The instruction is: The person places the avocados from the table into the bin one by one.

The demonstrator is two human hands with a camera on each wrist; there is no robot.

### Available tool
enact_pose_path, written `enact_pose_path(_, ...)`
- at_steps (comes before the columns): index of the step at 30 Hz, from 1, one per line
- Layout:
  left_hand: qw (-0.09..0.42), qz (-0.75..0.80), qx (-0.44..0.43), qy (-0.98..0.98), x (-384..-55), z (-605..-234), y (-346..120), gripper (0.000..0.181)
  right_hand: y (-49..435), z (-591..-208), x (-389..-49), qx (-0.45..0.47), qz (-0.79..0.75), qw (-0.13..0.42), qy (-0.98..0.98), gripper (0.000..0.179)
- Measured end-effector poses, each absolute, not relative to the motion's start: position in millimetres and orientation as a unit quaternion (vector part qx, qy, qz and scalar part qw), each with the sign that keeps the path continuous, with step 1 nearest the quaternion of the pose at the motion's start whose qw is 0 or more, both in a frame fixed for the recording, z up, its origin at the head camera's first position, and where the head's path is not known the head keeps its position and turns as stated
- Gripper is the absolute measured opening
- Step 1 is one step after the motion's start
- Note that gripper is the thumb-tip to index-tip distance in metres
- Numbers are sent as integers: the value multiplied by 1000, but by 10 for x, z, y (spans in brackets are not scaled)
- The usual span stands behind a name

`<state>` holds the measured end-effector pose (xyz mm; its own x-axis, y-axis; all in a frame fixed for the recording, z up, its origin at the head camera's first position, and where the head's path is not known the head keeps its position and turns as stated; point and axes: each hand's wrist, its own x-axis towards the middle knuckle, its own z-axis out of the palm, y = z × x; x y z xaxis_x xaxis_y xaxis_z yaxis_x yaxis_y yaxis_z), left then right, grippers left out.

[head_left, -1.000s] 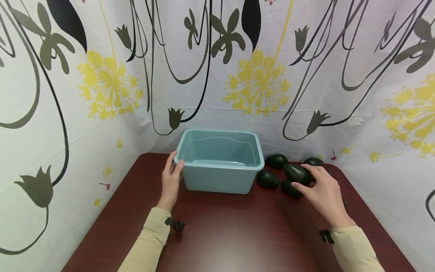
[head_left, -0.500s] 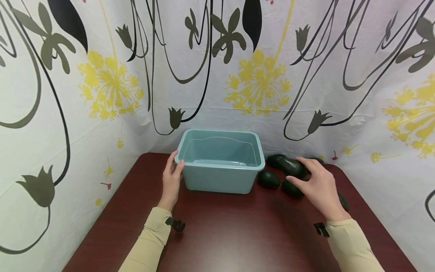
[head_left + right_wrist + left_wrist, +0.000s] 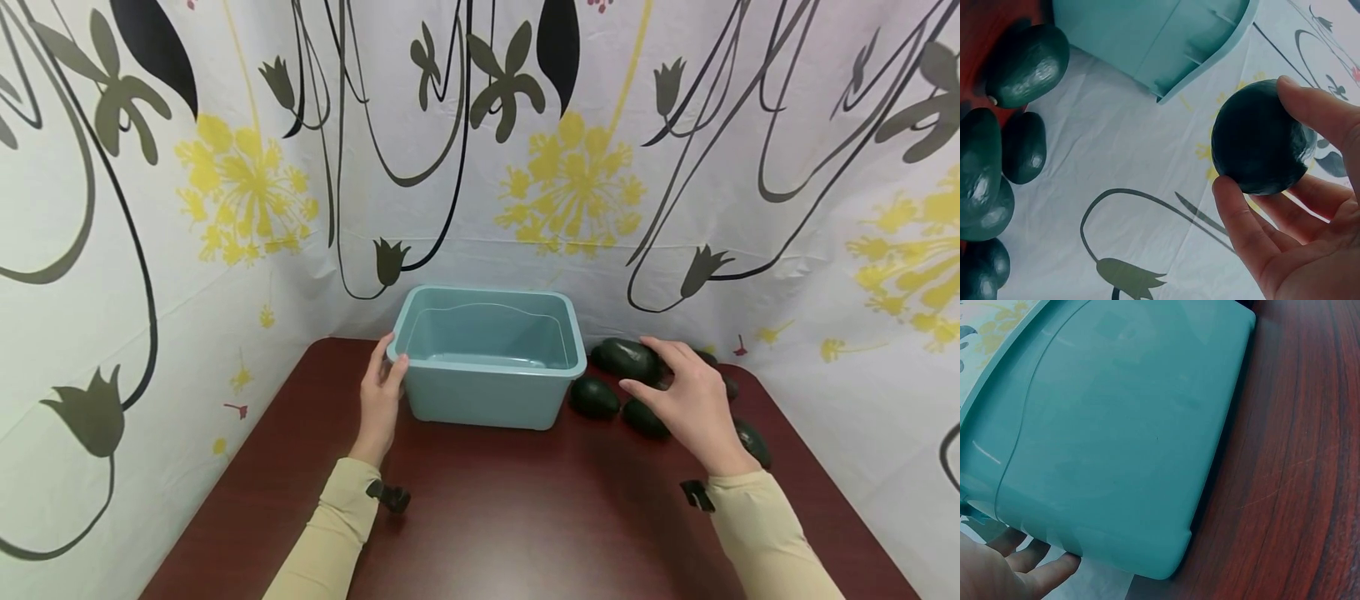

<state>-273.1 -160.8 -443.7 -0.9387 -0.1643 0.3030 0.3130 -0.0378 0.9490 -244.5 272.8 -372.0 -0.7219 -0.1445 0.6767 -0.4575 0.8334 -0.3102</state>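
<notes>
A dark green avocado (image 3: 630, 360) is held up by my right hand (image 3: 690, 404), its thumb and fingers pinching it around the sides. The right wrist view shows this avocado (image 3: 1263, 137) raised in front of the patterned cloth, apart from the others. To its left is a light blue plastic bin (image 3: 480, 398) standing on the table, with no contents showing inside. My left hand (image 3: 378, 408) grips the bin's left front corner at the rim. Close up in the left wrist view, curled fingers of the left hand (image 3: 1016, 565) lie against the bin wall.
Several more avocados rest right of the bin, among them one beside its corner (image 3: 595, 397) and one nearer the right table edge (image 3: 752, 442). The dark red-brown table (image 3: 480, 500) meets a floral cloth (image 3: 480, 208) hanging at the back and sides.
The right hand has moved left toward the bin, carrying the avocado up and away from the pile. The left hand and the bin have stayed put.
</notes>
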Motion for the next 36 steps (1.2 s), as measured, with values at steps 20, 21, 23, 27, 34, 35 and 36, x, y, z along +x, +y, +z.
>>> enact_pose_path(20, 164, -719, -55, -673, -2720, -4430, -1597, 58, 2471, -3599, -2613, 191, 256, 288, -903, 68)
enact_pose_path(21, 164, -719, -55, -674, -2718, -4428, -1597, 58, 2455, -3590, -2620, 192, 256, 286, -903, 68)
enact_pose_path(23, 163, -719, -53, -674, -2716, -4424, -1599, 58, 2421, -3570, -2634, 194, 256, 283, -904, 68)
enact_pose_path(27, 162, -718, -51, -676, -2713, -4420, -1605, 57, 2351, -3532, -2663, 198, 255, 276, -905, 68)
enact_pose_path(34, 162, -716, -49, -678, -2717, -4435, -1600, 58, 2242, -3462, -2717, 211, 250, 270, -905, 68)
enact_pose_path(35, 162, -716, -49, -677, -2717, -4435, -1600, 58, 2227, -3448, -2724, 214, 249, 271, -905, 68)
enact_pose_path(36, 162, -716, -49, -677, -2716, -4435, -1601, 58, 2213, -3432, -2730, 216, 250, 271, -904, 69)
